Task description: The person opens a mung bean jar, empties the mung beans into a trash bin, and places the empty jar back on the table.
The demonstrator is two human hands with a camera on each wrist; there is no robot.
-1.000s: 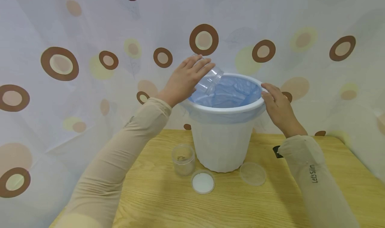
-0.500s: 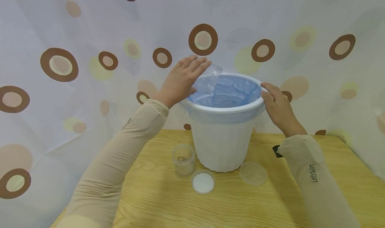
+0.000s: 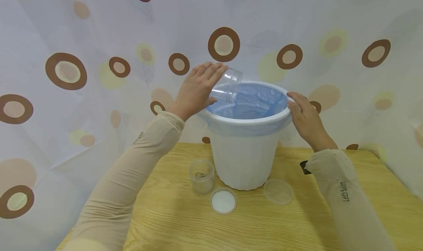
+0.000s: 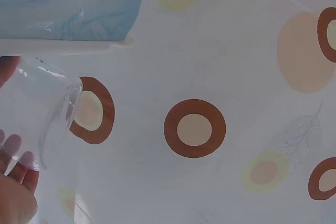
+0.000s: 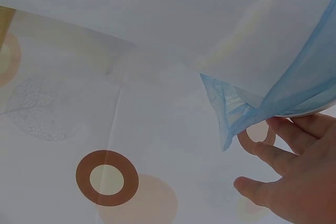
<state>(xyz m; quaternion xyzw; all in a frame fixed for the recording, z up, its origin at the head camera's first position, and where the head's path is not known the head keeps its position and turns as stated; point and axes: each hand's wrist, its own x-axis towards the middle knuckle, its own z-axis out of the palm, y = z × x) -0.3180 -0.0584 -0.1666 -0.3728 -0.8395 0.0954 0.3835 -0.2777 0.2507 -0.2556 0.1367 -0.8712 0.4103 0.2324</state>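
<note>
My left hand (image 3: pixel 196 89) grips a clear plastic jar (image 3: pixel 228 86) over the left side of a white bin (image 3: pixel 244 159). The jar lies tipped on its side, its mouth towards the right, and no contents show in it. In the left wrist view, fingers and thumb wrap round the clear jar (image 4: pixel 44 103). A blue bin liner (image 3: pixel 261 100) lines the bin and folds over its rim. My right hand (image 3: pixel 307 122) rests its fingertips on the rim's right side. In the right wrist view, the fingers of that hand (image 5: pixel 304 171) are extended against the rim and the thumb stands apart.
On the wooden table (image 3: pixel 172 225), a second clear jar (image 3: pixel 202 177) with some brownish matter inside stands left of the bin. A round lid with a white inside (image 3: pixel 223 201) and a clear lid (image 3: pixel 278 191) lie in front. A patterned curtain (image 3: pixel 99 30) hangs behind.
My left hand has shifted slightly left, and the jar has turned from a downward tilt to nearly level. My right hand and the bin have stayed in place.
</note>
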